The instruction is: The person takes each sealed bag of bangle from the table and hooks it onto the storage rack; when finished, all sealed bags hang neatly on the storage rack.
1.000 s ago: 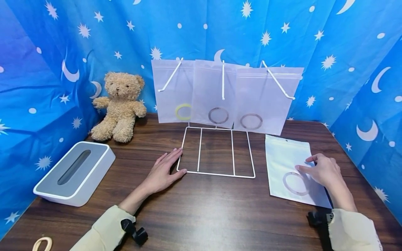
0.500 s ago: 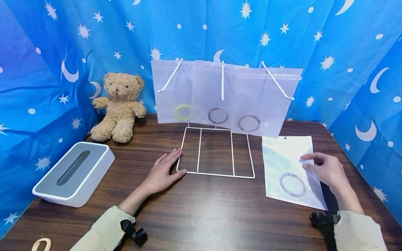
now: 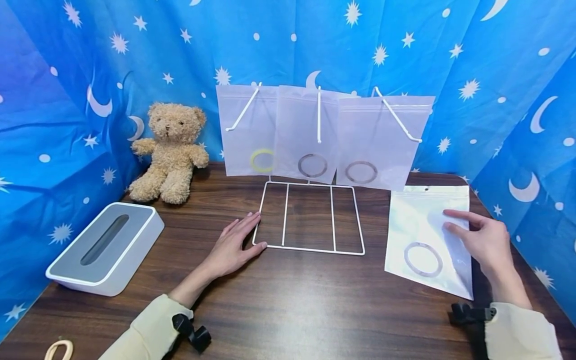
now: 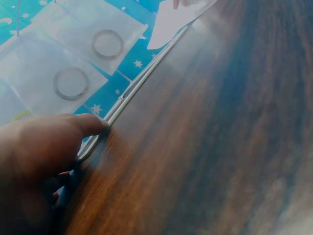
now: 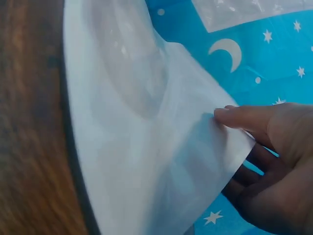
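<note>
My right hand [image 3: 488, 240] pinches the right edge of a white zip bag [image 3: 407, 222], thumb in front and fingers behind it in the right wrist view. The bag is partly lifted, and a ring [image 3: 423, 259] shows through its lower part. My left hand [image 3: 231, 250] rests with spread fingers at the left front corner of a white wire rack [image 3: 310, 250], thumb touching the front bar. On the rack's hooks hang three similar bags: the left one [image 3: 247, 115] with a yellow ring, the middle one [image 3: 301, 120] and the right one [image 3: 373, 135] with brownish rings.
A tissue box [image 3: 144, 240] stands at the left, with a teddy bear [image 3: 171, 145] behind it. A beige loop [image 3: 60, 346] lies at the near left. Blue star-patterned cloth [image 3: 288, 55] encloses the back and sides of the wooden table [image 3: 315, 300].
My right hand has moved right, carrying the white zip bag with it after a slight leftward shift. The bag stands straighter and its top edge is farther back. The left hand stays put.
</note>
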{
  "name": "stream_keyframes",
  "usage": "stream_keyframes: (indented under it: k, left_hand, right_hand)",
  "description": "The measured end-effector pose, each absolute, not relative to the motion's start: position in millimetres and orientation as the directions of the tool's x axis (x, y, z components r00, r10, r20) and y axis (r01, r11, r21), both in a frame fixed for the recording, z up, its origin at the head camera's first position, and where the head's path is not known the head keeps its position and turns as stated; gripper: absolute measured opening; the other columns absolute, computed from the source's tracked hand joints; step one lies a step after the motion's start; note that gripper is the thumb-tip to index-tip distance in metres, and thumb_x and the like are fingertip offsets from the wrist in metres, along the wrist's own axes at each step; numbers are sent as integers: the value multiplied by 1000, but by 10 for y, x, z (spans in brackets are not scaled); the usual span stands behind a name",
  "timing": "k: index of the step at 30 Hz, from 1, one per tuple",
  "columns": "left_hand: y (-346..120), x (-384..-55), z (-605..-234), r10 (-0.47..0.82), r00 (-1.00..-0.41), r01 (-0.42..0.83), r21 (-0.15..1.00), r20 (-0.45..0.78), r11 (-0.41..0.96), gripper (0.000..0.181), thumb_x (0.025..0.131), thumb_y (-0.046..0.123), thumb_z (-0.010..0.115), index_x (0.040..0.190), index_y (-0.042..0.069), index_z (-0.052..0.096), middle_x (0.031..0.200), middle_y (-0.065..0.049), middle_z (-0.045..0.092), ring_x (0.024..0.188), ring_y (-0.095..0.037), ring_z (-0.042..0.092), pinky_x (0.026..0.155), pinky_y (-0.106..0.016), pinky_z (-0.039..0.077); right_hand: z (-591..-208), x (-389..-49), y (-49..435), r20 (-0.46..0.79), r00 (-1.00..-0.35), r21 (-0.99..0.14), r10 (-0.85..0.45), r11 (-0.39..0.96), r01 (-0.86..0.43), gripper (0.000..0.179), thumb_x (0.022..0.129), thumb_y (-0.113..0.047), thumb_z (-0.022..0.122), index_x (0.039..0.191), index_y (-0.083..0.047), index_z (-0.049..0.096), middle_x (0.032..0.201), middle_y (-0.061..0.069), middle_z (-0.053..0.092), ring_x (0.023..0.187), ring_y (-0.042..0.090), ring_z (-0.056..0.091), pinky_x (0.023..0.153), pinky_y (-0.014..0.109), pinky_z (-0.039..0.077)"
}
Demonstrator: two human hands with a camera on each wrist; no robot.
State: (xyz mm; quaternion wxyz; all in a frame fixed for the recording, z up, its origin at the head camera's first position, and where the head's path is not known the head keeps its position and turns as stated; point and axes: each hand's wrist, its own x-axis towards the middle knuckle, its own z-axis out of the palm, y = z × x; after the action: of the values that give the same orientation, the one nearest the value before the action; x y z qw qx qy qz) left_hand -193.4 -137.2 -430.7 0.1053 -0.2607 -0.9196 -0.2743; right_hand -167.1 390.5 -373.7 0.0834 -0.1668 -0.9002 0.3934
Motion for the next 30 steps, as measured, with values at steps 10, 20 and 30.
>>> stream_keyframes:
  k: [10,20,30]
  left_hand:
    - [-1377,-1946,-4298,425,-842,537,446,332,716,72,94,42,64,148,1,40,153,-14,37,142,-31,30,114,-52,19]
    - [-1374,-1945,-4290,426,-840,541,459,335,705,71,94,41,64,148,1,41,153,-13,37,142,-29,30,115,-50,18]
    - [-1372,-1941,-4302,426,-841,539,455,334,708,71,94,42,63,148,1,41,153,-13,38,142,-30,31,115,-50,18]
  right_hand:
    - [-3471,-1577,3986,172,-851,-858,496,499,117,48,87,-40,72,132,-25,65,78,-1,54,73,13,40,46,30,26]
    - [-3263,-1504,3991,556,-686,-828,469,387,-406,34,81,6,75,114,8,69,50,2,31,42,13,24,37,29,11]
    - [-3119,-1426,4054,606,-621,-747,496,88,-658,35,79,19,69,113,20,62,55,1,27,54,11,20,49,21,7]
